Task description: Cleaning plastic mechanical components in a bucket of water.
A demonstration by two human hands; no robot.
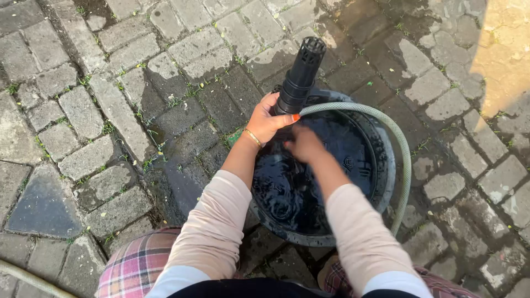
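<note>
While the knees in plaid cloth (132,267) stay low, the black basin (331,232) of dark water is kept just ahead. The right hand (302,143) is blurred; its grip cannot be told. The left hand (266,120) is clenched round the black ribbed cylinder (302,72), best held steady above the rim, hose (395,138) left slack.

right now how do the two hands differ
The left hand grips the black ribbed cylinder above the black tub and looks sharp; the right hand is lower, over the water, blurred, holding nothing I can make out. Both arms wear pale pink sleeves.
</note>
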